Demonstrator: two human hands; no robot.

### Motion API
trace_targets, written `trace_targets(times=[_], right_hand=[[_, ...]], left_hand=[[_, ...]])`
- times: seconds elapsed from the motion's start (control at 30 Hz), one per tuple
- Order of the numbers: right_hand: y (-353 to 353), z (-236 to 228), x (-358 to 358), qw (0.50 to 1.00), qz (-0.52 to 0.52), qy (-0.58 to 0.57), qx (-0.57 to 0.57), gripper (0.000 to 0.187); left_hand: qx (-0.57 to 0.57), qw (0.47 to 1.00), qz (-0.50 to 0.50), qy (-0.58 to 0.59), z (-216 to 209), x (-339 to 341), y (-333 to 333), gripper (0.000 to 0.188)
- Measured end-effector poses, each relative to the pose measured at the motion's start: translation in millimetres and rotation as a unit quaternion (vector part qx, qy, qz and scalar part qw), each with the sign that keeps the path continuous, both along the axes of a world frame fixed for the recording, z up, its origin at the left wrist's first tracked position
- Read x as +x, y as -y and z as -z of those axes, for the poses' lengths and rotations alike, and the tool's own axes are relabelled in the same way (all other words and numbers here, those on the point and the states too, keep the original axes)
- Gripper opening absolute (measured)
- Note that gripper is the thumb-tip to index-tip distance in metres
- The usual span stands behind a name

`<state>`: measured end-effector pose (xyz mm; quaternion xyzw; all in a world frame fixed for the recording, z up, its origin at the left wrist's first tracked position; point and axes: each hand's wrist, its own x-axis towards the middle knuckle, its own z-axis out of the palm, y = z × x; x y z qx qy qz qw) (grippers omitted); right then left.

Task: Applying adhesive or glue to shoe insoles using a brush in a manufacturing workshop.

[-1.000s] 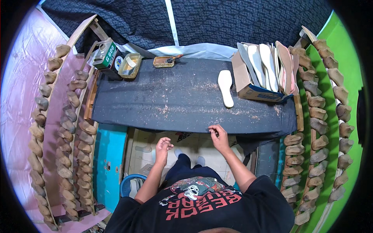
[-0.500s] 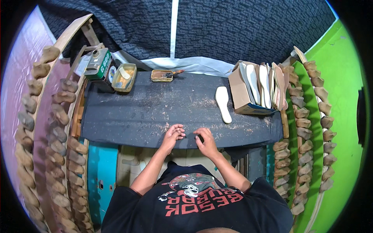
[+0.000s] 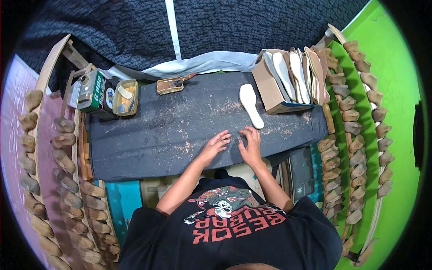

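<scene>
Over the front part of a dark cloth-covered table (image 3: 148, 144), my left hand (image 3: 216, 146) is open with its fingers spread and slightly bent. Beside it, my right hand (image 3: 250, 145) is also open, fingers loosely curved, holding nothing. A cream-coloured shoe sole (image 3: 250, 105) lies flat just beyond my right fingertips, toe end pointing away from me. A small gap seems to separate hand and sole. Reddish-brown shavings (image 3: 186, 146) are scattered across the cloth around both hands.
A cardboard box (image 3: 272, 87) packed with upright soles (image 3: 299, 78) stands at the back right. Along the back left are a green-and-silver can (image 3: 93, 92), a yellowish tub (image 3: 125, 108) and a shallow tray (image 3: 169, 85) with a brush. Racks of wooden shoe lasts (image 3: 65, 140) flank both sides.
Both hands have moved forward from the table's near edge, closer to the sole. The whole view has shifted and tilted; the sole and box stay in their places on the table.
</scene>
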<state>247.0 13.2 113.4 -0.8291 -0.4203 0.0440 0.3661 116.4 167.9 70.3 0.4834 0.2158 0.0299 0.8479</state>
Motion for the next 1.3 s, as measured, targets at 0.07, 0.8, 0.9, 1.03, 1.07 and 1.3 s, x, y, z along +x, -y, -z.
trace_targets(times=[0.07,0.8,0.9,1.03,1.07,1.3], right_hand=[[-1,4,18,1.0,0.017,0.016,-0.004,0.043],[-4,37,122,0.998,-0.024,-0.062,-0.009,0.054],[-8,31,116,0.984,-0.065,-0.162,0.038,0.054],[-10,31,115,0.969,-0.136,-0.193,0.075,0.052],[-10,37,114,0.97,-0.121,-0.196,0.077,0.051],[-18,23,111,0.896,-0.153,-0.385,0.159,0.054]], left_hand=[[0.006,1.0,0.027,0.008,-4,22,0,0.067],[-0.001,0.999,-0.029,-0.036,15,162,-2,0.073],[-0.069,0.997,-0.027,-0.016,11,165,-12,0.061],[-0.046,0.997,-0.065,-0.01,-4,174,-12,0.06],[-0.034,0.996,-0.086,-0.007,-7,175,-10,0.061],[-0.028,0.979,-0.177,0.094,-12,169,-32,0.05]])
